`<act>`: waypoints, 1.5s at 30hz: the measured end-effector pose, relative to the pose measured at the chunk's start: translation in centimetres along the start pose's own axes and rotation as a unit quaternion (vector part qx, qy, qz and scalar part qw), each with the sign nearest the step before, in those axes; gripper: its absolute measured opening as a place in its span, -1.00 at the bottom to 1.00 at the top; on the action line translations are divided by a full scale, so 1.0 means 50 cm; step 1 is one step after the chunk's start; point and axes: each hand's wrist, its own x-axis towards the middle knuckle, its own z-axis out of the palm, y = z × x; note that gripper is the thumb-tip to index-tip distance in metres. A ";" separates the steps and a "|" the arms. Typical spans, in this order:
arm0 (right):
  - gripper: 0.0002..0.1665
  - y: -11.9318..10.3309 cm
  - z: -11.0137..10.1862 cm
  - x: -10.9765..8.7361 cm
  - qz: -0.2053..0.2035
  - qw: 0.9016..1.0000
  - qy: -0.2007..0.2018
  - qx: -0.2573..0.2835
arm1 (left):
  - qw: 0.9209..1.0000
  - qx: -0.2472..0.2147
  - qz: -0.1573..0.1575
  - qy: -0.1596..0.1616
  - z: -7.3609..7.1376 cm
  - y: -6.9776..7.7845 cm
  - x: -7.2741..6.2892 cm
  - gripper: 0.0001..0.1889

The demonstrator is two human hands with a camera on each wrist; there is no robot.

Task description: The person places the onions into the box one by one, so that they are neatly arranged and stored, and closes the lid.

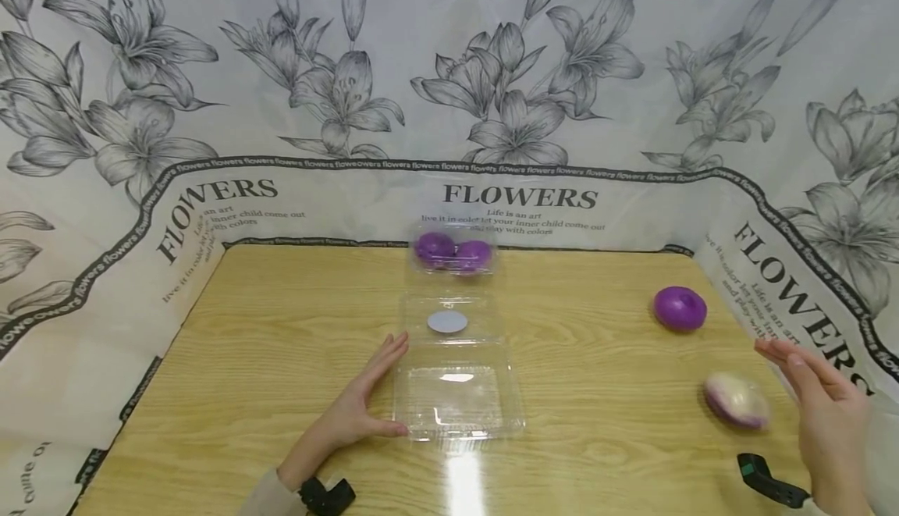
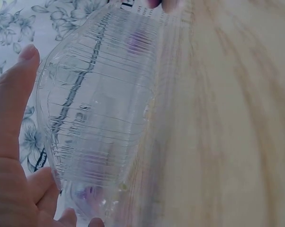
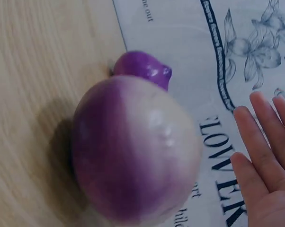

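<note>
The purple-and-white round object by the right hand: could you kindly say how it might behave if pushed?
The purple-and-white round object would probably roll, given its curved sides. Its shiny highlights suggest a smooth, perhaps slippery surface. It may be fairly firm, as no dents show.

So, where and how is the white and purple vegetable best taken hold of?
I would cup the white and purple vegetable around its widest part, coming from the right. It is rounded, with no handle in sight, so a wide grip should suit it; the right hand is on that side, open and apart from it.
</note>
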 end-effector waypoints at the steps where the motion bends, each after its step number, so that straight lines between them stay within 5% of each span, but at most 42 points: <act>1: -0.60 0.009 -0.011 0.003 0.004 1.000 -0.001 0.018 | 1.000 0.000 0.000 0.000 -0.001 0.000 0.000 0.20; 9: -0.59 0.080 -0.096 0.019 0.008 0.982 -0.148 0.120 | 1.000 -0.009 -0.013 -0.002 -0.002 0.004 -0.001 0.22; 15: -0.42 0.129 -0.147 0.027 0.028 0.923 -0.320 0.211 | 1.000 -0.013 -0.004 -0.003 0.001 0.007 -0.003 0.21; 17: -0.37 0.142 -0.160 0.027 0.033 0.920 -0.340 0.191 | 1.000 -0.014 0.004 -0.003 0.001 0.006 -0.002 0.20; 24: -0.20 0.166 -0.178 0.012 0.065 0.945 -0.321 -0.016 | 1.000 -0.017 0.019 -0.013 0.004 0.001 -0.002 0.18; 27: -0.13 0.168 -0.174 0.005 0.106 0.944 -0.298 -0.091 | 1.000 -0.014 0.016 -0.017 0.004 0.001 -0.001 0.18; 31: -0.10 0.161 -0.166 0.002 0.145 0.931 -0.270 -0.200 | 1.000 -0.012 0.010 -0.020 0.004 0.003 -0.001 0.19; 34: -0.11 0.156 -0.160 0.005 0.156 0.925 -0.263 -0.224 | 1.000 -0.016 0.008 -0.022 0.003 0.005 -0.001 0.19; 40: -0.14 0.155 -0.155 0.016 0.147 0.936 -0.268 -0.176 | 0.999 -0.025 0.004 -0.024 -0.001 0.007 0.000 0.19; 42: -0.15 0.149 -0.150 0.021 0.158 0.933 -0.270 -0.177 | 0.999 -0.025 0.002 -0.024 -0.002 0.007 0.000 0.19; 45: -0.15 0.134 -0.135 0.024 0.168 0.915 -0.274 -0.244 | 0.999 -0.021 -0.004 -0.027 -0.003 0.008 -0.001 0.19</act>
